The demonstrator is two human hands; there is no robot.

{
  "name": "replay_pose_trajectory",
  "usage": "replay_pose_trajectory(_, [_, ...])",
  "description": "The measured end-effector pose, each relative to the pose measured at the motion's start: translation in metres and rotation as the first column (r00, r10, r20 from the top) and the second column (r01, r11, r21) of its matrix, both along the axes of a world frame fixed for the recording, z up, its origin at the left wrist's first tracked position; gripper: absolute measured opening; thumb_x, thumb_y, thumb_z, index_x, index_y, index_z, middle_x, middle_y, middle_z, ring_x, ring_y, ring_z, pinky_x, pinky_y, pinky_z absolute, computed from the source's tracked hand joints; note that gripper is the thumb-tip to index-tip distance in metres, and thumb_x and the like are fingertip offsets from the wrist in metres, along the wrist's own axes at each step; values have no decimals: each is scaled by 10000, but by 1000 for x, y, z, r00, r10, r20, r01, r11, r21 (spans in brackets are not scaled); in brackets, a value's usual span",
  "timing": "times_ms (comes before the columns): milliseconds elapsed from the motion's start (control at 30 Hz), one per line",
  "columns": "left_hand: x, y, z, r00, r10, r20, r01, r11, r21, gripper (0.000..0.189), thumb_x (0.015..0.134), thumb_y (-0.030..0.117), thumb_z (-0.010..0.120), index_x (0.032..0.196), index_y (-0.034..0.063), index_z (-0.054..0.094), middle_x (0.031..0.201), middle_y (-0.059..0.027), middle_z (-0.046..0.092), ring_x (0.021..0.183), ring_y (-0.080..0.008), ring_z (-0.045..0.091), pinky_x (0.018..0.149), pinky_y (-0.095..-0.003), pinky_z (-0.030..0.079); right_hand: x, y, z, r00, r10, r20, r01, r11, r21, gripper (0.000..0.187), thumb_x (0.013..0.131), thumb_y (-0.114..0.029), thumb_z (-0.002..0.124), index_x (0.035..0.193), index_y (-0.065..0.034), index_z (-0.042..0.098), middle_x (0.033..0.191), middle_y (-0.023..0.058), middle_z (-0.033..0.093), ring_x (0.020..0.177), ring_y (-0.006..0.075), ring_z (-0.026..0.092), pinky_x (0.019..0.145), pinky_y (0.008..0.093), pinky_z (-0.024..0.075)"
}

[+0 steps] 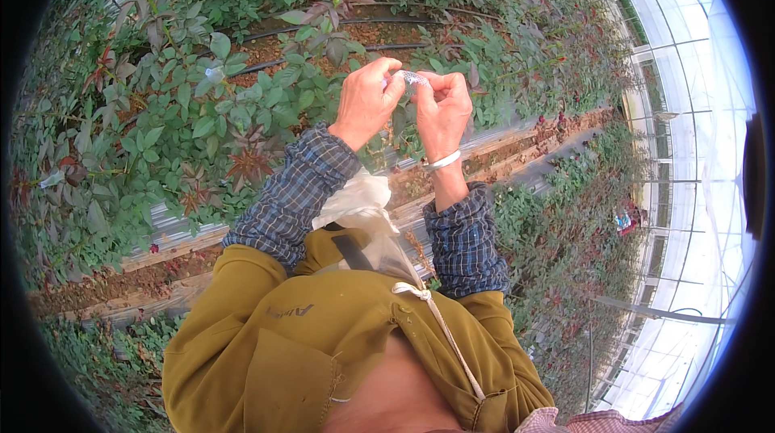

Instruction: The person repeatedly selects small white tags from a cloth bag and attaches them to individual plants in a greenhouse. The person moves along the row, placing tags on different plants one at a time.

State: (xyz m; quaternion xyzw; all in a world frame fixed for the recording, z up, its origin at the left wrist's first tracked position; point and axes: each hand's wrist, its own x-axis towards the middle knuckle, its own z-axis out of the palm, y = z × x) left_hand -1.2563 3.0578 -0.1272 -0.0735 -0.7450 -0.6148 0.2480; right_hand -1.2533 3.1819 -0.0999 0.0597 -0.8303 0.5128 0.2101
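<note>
My left hand (367,101) and my right hand (443,103) are raised close together above the rose bushes (290,91). Between them, pinched at each end by thumb and fingers, is a small piece of whitish mesh netting (414,78). A white bangle (444,160) circles my right wrist, and blue checked sleeve covers (281,191) are on both forearms. A white cloth or plastic bag (357,197) hangs at my waist, below the hands. Over to the left, a pale cover (214,74) sits on a rose bud, and a similar one (52,179) is farther left.
Black irrigation pipes (387,47) run over the soil behind the plants. A path edged with plastic film (418,188) crosses in front of me, with fallen petals on it. More rose bushes (569,257) grow at the right, beside the greenhouse wall (684,191).
</note>
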Motion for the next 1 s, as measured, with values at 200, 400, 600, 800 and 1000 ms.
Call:
replay_pose_trajectory(200, [1, 0, 2, 990, -112, 84, 98, 984, 150, 161, 878, 128, 586, 939, -13, 636, 738, -106, 632, 638, -104, 552, 588, -269, 453, -4, 0, -1, 991, 68, 118, -40, 974, -224, 155, 828, 8, 618, 795, -12, 468, 888, 120, 633, 714, 90, 599, 554, 220, 553])
replay_pose_trajectory(400, [-4, 0, -6, 982, -187, 40, 170, 950, 262, 145, 898, 125, 577, 917, -9, 628, 768, -8, 617, 673, -65, 516, 598, -233, 429, -2, -7, 9, 983, 137, 122, -73, 903, -422, 142, 824, 4, 622, 807, -13, 482, 845, 99, 615, 702, 101, 600, 545, 226, 556])
replay_pose_trajectory(600, [-5, -1, -6, 968, -249, 7, 228, 894, 387, 153, 907, 160, 585, 874, 12, 603, 724, 50, 535, 603, -26, 447, 527, -198, 372, 1, -7, 12, 967, 162, 199, -34, 851, -523, 124, 814, -2, 632, 825, -8, 508, 831, 93, 616, 706, 122, 615, 545, 243, 564])
replay_pose_trajectory(800, [-5, -4, -10, 910, -397, 120, 261, 774, 577, 148, 891, 170, 606, 854, 27, 609, 693, 44, 532, 554, -6, 426, 467, -181, 340, 3, -7, 13, 928, 212, 306, 49, 746, -664, 138, 811, -32, 646, 823, -26, 508, 810, 90, 626, 707, 146, 638, 539, 256, 562])
replay_pose_trajectory(1000, [-2, -2, -2, 883, -428, 193, 213, 732, 647, 97, 848, 103, 638, 874, 10, 635, 677, 37, 559, 547, -11, 448, 461, -188, 356, -1, -1, 5, 901, 268, 341, 93, 648, -756, 112, 834, -52, 630, 850, -35, 521, 827, 98, 646, 715, 164, 646, 570, 273, 560])
